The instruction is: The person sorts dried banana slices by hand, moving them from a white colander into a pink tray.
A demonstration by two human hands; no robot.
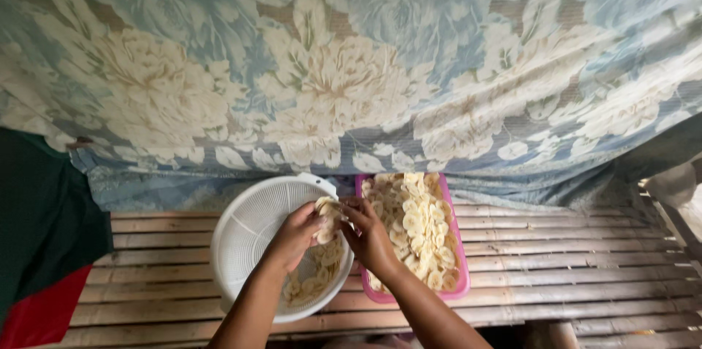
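Head view: a clump of pale banana slices (326, 219) is pinched between the left hand (296, 236) and right hand (369, 236) above the white colander (245, 236), beside the pink tray (459, 276). Slices could be dropped through the bamboo slats (570, 261) if the stuck pieces are pulled apart abruptly.

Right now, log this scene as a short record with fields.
left hand: over the white strainer basket, fingers on a clump of banana slices
right hand: pinching the same clump
pink tray: beside the basket, filled with spread slices
surface: bamboo slat bench
backdrop: floral cloth
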